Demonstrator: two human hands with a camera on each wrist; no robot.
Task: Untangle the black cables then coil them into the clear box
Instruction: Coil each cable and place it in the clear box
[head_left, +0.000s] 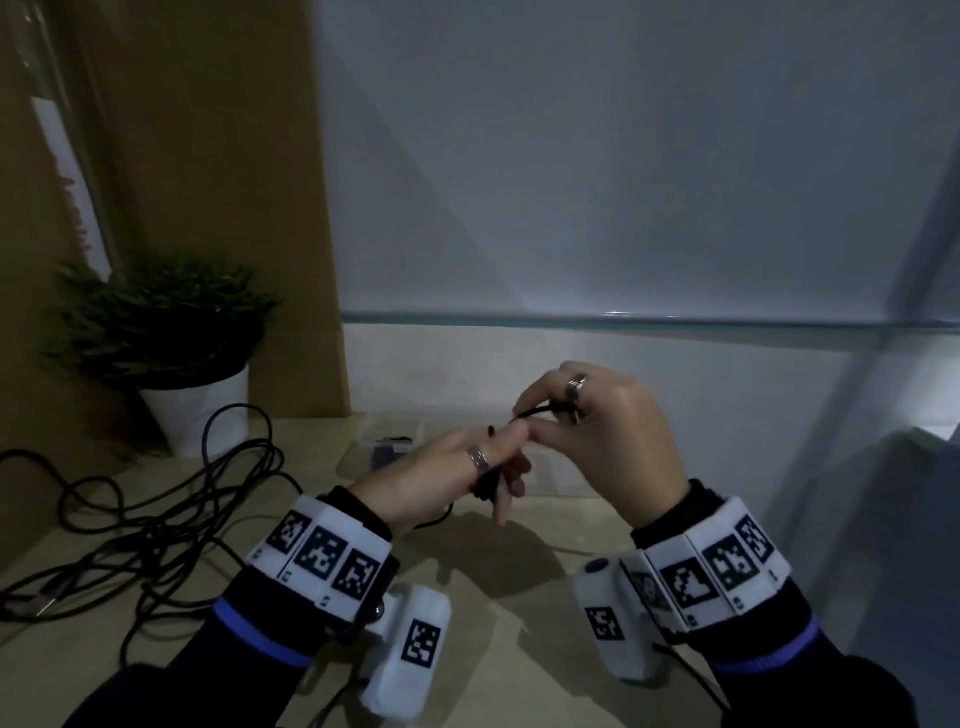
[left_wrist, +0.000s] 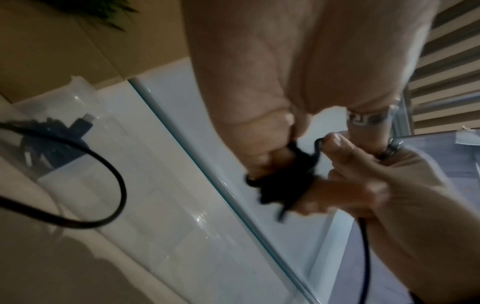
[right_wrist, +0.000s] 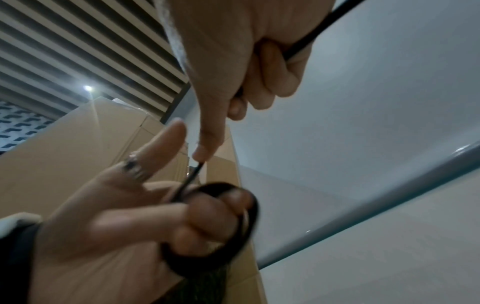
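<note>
Above the desk, my left hand (head_left: 506, 480) holds a small coil of black cable (head_left: 487, 488) wound round its curled fingers, seen close in the left wrist view (left_wrist: 280, 181) and the right wrist view (right_wrist: 255, 207). My right hand (head_left: 540, 415), just right of it and slightly higher, pinches the free strand (head_left: 535, 412) that leads from the coil. The same strand runs through its fist (right_wrist: 298, 49). The clear box (head_left: 384, 447) stands on the desk behind my left hand, with a black cable and plug (left_wrist: 83, 123) inside it.
A tangle of loose black cables (head_left: 156, 519) is spread over the left of the desk (head_left: 493, 623). A potted plant (head_left: 171, 338) and a cardboard sheet (head_left: 234, 182) stand at the back left. A glass panel edge (head_left: 623, 318) runs along the white wall.
</note>
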